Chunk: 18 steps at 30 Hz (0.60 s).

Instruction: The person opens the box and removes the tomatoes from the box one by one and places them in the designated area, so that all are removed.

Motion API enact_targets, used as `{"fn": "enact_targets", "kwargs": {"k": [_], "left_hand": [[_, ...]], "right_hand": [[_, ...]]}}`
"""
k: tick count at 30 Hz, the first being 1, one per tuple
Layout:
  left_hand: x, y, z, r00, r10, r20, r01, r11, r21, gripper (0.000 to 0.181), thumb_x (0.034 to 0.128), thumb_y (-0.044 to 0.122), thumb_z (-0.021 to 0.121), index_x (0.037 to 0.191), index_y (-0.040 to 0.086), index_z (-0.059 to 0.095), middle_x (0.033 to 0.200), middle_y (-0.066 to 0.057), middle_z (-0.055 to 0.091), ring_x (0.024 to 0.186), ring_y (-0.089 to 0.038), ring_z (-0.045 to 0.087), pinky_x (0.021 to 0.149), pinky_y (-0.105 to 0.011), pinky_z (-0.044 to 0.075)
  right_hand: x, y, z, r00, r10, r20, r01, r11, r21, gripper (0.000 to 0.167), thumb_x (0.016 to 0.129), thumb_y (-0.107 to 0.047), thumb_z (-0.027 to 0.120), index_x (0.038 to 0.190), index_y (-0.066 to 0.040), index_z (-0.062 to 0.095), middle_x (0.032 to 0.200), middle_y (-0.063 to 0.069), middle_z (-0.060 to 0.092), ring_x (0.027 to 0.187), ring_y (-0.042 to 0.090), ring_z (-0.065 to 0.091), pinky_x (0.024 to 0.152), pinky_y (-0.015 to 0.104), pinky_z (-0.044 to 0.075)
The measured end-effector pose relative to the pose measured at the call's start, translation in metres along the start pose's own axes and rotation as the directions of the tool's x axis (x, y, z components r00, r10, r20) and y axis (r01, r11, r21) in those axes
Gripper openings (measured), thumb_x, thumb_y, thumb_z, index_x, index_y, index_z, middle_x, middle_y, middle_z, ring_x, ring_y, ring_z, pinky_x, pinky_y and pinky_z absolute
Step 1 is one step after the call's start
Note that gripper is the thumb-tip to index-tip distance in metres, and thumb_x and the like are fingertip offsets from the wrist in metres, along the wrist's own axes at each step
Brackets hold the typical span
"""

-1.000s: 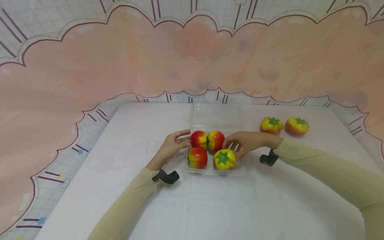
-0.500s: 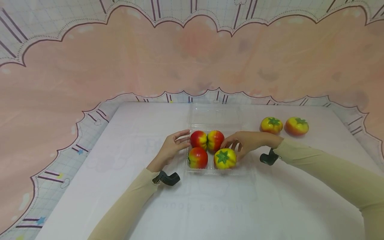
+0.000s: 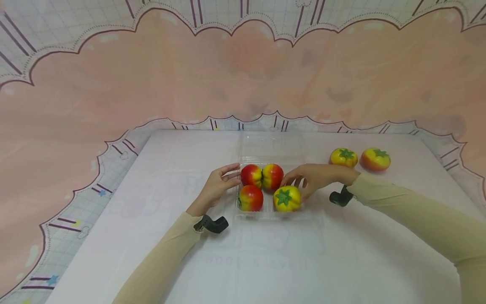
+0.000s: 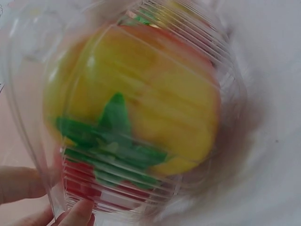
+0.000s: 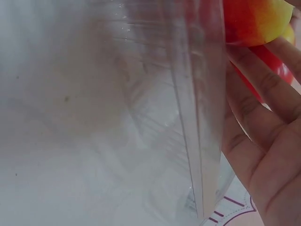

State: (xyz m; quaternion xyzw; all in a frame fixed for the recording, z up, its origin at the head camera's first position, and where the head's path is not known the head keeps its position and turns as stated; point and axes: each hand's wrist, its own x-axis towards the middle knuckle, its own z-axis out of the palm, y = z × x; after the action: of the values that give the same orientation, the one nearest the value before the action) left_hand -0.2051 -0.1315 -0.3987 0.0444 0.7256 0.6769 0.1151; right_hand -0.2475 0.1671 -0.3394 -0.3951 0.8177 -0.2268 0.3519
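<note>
A clear plastic clamshell box [image 3: 279,215] stands with its lid folded back. Inside lie a far-left fruit [image 3: 250,175], a far-right fruit [image 3: 272,177] and a front-left fruit [image 3: 251,198], all red and yellow. At front right sits a yellow fruit [image 3: 287,203] with a green star-shaped leaf cap facing up. My right hand [image 3: 313,176] curls round this fruit from behind and the right. My left hand [image 3: 212,188] touches the box's left side with spread, fairly straight fingers. In the left wrist view, fingertips [image 4: 77,214] meet the ribbed wall.
Two more yellow-orange fruits, one left [image 3: 343,158] and one right [image 3: 376,160], rest on the white table [image 3: 265,270] at the back right. The transparent lid [image 3: 273,145] lies behind the box. A patterned peach cloth [image 3: 243,76] rises beyond the table.
The box with its fruits has shifted slightly away from me. The front-right fruit has moved a little right and away, along with my right hand. My left hand has barely moved.
</note>
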Motion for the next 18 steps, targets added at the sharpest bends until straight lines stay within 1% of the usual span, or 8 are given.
{"fn": "enact_targets", "kwargs": {"k": [9,14,18], "left_hand": [[0.0031,0.0010,-0.0020,1.000,0.013,-0.001,-0.013,1.000,-0.006,0.053,0.0881,-0.004,0.058,0.138,-0.005,0.040,0.146,-0.020,0.039,0.132,-0.034,0.043,0.101,-0.037,0.043],[0.0024,0.0016,-0.0018,1.000,0.021,0.013,-0.022,1.000,0.014,0.053,0.0888,-0.002,0.058,0.139,-0.005,0.039,0.146,-0.021,0.038,0.133,-0.035,0.043,0.102,-0.039,0.041],[0.0016,0.0015,-0.0019,0.999,0.027,0.028,-0.028,0.999,0.030,0.054,0.0892,-0.002,0.057,0.139,-0.005,0.038,0.147,-0.022,0.037,0.133,-0.036,0.042,0.104,-0.040,0.040]], "right_hand": [[0.0005,0.0020,-0.0007,1.000,0.006,-0.004,-0.006,1.000,0.009,0.057,0.079,-0.016,0.075,0.131,-0.016,0.053,0.131,0.003,0.057,0.115,0.023,0.054,0.096,0.037,0.051],[0.0018,0.0003,0.0012,1.000,0.004,-0.012,-0.005,1.000,-0.019,0.058,0.078,-0.012,0.075,0.131,-0.015,0.052,0.131,0.004,0.056,0.114,0.022,0.054,0.095,0.035,0.052],[0.0026,-0.0009,0.0024,1.000,0.010,-0.014,-0.010,0.999,-0.042,0.058,0.078,-0.011,0.075,0.131,-0.016,0.053,0.130,0.003,0.056,0.113,0.021,0.054,0.095,0.034,0.052]]}}
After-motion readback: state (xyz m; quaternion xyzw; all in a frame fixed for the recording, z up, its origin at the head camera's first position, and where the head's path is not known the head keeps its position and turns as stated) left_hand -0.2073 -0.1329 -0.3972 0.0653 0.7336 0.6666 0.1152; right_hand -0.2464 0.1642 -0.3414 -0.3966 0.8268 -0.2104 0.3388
